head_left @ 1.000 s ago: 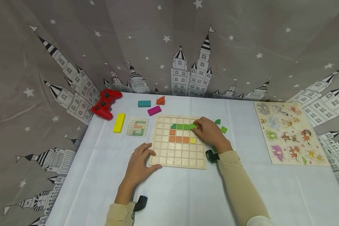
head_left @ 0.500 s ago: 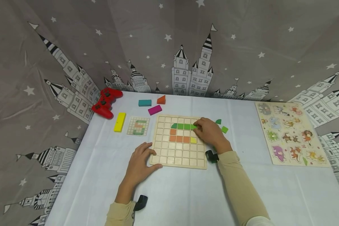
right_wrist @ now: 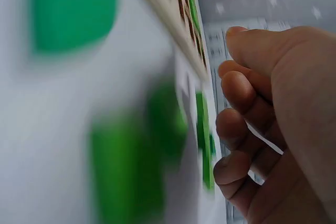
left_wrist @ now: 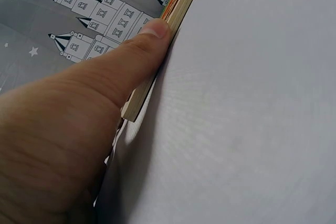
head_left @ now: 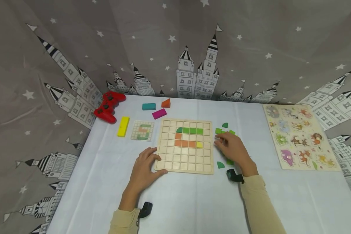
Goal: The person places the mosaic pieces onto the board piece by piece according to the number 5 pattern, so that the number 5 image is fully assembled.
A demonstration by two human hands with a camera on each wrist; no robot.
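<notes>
Head view: wooden grid board (head_left: 187,169) is the landmark. Left hand (head_left: 144,169) rests on the board's near-left corner, fingers relaxed, thumb along the edge, steadying it. Right hand (head_left: 232,148) is just right of the board, over loose green tiles (head_left: 219,130); fingers curled, but can't tell if they pinch one. Pattern card (head_left: 142,130) lies left of the board.

Left wrist view: thumb (left_wrist: 136,59) presses flat on the board's side.

Right wrist view: blurred; fingers (right_wrist: 239,90) bent near a green tile, grip unclear.

Risk, imo: a fumbled tile may skid off, or the right hand may nudge seated tiles when it reaches across, since they sit loose.
</notes>
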